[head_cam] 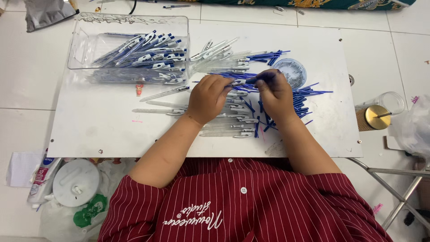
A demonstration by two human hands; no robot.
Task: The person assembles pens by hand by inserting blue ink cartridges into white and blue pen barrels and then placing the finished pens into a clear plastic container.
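Pen barrel [238, 82], clear with a white clip, held level between the two hands above the white board [103, 121]. Left hand [208, 98] is closed, pinching the barrel's near end. Right hand [274, 92] is closed, fingertips gripping a blue refill [260, 79] at the barrel's other end. Loose clear barrels [230, 127] lie under the hands; blue refills [309, 94] lie right; assembled pens fill the clear bin [85, 45] at upper left.

One clear bin [85, 42]; two hands [208, 97].
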